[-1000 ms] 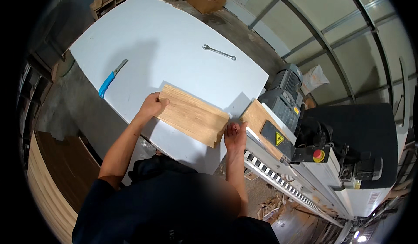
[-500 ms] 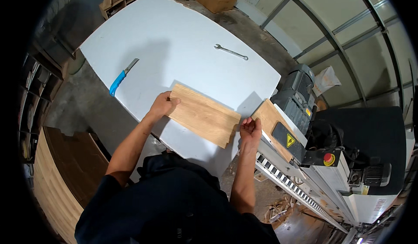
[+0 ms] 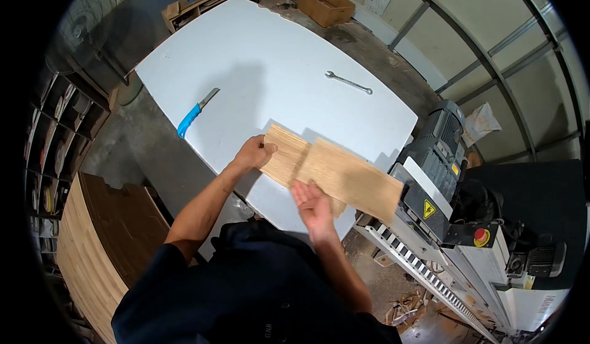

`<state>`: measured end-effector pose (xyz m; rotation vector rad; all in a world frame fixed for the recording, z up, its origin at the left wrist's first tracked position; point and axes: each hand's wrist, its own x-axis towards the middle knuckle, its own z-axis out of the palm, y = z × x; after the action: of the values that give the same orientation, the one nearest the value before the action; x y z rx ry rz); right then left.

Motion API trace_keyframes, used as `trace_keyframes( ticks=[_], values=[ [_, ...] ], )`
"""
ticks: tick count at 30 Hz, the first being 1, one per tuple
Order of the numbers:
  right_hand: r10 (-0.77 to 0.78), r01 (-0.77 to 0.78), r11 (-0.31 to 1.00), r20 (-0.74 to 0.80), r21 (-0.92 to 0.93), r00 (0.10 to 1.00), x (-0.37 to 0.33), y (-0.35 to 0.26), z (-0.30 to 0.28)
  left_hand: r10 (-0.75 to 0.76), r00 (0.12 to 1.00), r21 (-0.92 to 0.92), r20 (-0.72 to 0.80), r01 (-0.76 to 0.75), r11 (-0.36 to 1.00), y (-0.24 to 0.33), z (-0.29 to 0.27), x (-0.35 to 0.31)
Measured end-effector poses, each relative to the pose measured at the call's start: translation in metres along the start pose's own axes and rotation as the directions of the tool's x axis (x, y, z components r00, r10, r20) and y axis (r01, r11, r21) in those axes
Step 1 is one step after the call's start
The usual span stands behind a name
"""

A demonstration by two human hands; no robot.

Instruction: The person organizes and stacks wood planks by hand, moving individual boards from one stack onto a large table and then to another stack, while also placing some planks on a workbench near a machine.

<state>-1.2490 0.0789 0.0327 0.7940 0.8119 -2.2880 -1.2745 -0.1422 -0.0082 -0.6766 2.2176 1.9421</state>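
Left grip clasps lower board by left end; right grip at overlapping upper board, hold unclear.

Over a white table, the left hand grips one wood-grain plank while the right hand, slightly blurred, meets the near edge of a second plank overlapping it, a blue-handled knife and combination wrench lying apart.

Tan board with brown grain
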Motion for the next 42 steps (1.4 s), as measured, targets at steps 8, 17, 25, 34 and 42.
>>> trace_keyframes(
  ticks=[8, 17, 25, 34, 42],
  values=[
    [-0.071, 0.416, 0.644, 0.491, -0.642, 0.868, -0.024, -0.014, -0.009, 0.131, 0.987, -0.149, 0.096, -0.116, 0.982, 0.013, 0.001, -0.01],
    [-0.625, 0.315, -0.29, 0.428, -0.904, 0.653, 0.014, -0.08, -0.089, 0.059, 0.983, 0.048, 0.172, -0.069, 0.996, 0.013, -0.005, 0.008],
    [-0.738, 0.398, -0.34, 0.504, -0.852, 0.449, -0.003, -0.061, -0.099, 0.036, 0.992, 0.158, 0.121, -0.055, 0.986, 0.045, 0.0, 0.012],
    [-0.517, 0.359, 0.377, 0.128, -0.854, 0.847, 0.005, -0.077, -0.085, -0.105, 0.991, 0.063, 0.08, 0.1, 0.993, 0.025, -0.009, 0.017],
    [-0.585, 0.266, 0.252, 0.072, -0.93, 0.808, 0.022, -0.075, -0.085, -0.038, 0.979, -0.098, 0.201, 0.059, 0.993, 0.015, -0.005, 0.014]
  ],
)
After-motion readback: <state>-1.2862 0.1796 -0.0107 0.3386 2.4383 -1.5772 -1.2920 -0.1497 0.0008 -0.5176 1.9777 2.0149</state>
